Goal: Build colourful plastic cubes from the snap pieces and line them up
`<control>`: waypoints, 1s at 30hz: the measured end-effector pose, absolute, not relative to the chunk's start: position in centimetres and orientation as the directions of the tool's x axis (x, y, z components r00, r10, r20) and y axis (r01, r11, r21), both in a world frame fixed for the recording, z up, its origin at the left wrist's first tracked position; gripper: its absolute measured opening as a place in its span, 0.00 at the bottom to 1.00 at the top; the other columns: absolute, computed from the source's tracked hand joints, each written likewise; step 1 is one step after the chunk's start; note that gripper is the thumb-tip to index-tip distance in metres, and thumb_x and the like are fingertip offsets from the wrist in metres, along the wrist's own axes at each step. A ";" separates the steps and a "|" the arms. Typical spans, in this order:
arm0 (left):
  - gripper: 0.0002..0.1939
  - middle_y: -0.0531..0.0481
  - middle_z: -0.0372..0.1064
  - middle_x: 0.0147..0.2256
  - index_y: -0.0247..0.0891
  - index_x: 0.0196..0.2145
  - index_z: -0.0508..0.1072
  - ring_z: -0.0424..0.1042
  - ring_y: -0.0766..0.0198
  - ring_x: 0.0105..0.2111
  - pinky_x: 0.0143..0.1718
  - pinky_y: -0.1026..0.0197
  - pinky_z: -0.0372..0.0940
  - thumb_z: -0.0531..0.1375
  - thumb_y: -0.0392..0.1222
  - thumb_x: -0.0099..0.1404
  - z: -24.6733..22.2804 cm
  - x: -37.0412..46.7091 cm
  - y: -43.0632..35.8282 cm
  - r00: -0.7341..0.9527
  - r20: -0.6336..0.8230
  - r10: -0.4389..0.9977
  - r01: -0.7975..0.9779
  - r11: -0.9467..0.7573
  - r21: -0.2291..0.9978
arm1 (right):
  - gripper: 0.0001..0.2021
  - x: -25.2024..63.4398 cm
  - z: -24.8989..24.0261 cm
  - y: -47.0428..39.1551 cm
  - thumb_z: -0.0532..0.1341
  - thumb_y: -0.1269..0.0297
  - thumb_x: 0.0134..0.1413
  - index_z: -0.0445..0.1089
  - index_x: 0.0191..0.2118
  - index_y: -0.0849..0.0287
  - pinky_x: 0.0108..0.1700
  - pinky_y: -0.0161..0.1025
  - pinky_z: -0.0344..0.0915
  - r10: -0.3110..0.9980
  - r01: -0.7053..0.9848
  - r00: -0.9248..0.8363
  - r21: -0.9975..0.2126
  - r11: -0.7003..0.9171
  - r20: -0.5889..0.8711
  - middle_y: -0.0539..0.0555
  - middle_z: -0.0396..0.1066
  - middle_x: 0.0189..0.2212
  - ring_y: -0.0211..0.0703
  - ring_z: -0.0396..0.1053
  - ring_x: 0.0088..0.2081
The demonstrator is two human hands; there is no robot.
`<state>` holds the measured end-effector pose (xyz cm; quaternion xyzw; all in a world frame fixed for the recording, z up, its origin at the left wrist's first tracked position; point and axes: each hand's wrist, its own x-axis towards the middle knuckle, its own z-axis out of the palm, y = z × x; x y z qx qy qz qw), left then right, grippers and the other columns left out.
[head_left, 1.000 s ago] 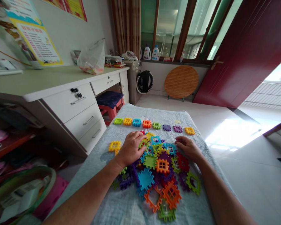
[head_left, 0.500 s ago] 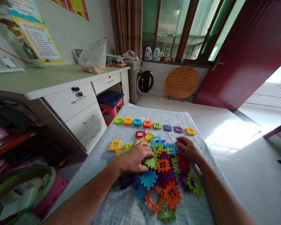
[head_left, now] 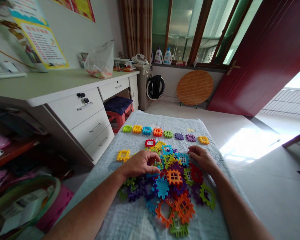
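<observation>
Several notched plastic building blocks lie in a loose pile on the cloth. My left hand (head_left: 141,163) is over the pile's left part, fingers curved and thumb apart, with nothing plainly held. Beside its thumb are a blue block (head_left: 162,187) and an orange window block (head_left: 174,177). My right hand (head_left: 202,157) rests at the pile's right edge, fingers loosely bent and empty, close to a blue window block (head_left: 182,159). Dark red (head_left: 196,174) and green (head_left: 207,196) blocks lie below it. My left hand hides some blocks.
Across the cloth-covered surface (head_left: 165,121) runs a row of small square blocks, among them an orange one (head_left: 157,132) and a yellow one (head_left: 203,140). A yellow block (head_left: 123,155) lies left of the pile. A white desk (head_left: 72,110) stands at left.
My left hand has lifted slightly and drawn left, thumb and fingers wider apart. The light green block near its fingertips no longer shows there, and the blue block has shifted. My right hand stays put.
</observation>
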<state>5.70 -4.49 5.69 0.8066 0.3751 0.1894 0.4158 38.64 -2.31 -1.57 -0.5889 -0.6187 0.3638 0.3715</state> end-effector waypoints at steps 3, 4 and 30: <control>0.16 0.55 0.66 0.28 0.39 0.39 0.73 0.65 0.66 0.29 0.32 0.64 0.60 0.64 0.50 0.54 5.6 5.8 -4.6 0.635 0.002 0.772 0.436 -0.361 0.824 | 0.15 38.6 -1.4 -2.3 0.60 0.57 0.48 0.68 0.42 0.58 0.39 0.40 0.66 0.999 0.474 -0.024 -0.880 0.044 0.037 0.53 0.74 0.34 0.43 0.70 0.35; 0.15 0.54 0.66 0.29 0.40 0.39 0.73 0.65 0.67 0.29 0.32 0.64 0.60 0.63 0.49 0.56 5.6 5.8 -4.6 0.617 0.023 0.787 0.432 -0.362 0.826 | 0.15 38.5 -1.4 -2.3 0.60 0.57 0.48 0.68 0.41 0.58 0.39 0.40 0.66 0.999 0.477 -0.024 -0.878 0.045 0.039 0.53 0.74 0.34 0.43 0.70 0.36; 0.23 0.46 0.68 0.47 0.40 0.48 0.68 0.66 0.54 0.48 0.51 0.52 0.60 0.63 0.41 0.52 4.1 5.1 -3.3 0.494 0.220 0.841 0.688 -0.533 0.492 | 0.16 38.4 -1.3 -2.4 0.61 0.57 0.47 0.68 0.41 0.58 0.40 0.41 0.67 0.999 0.457 -0.026 -0.889 0.038 0.030 0.53 0.73 0.33 0.43 0.70 0.36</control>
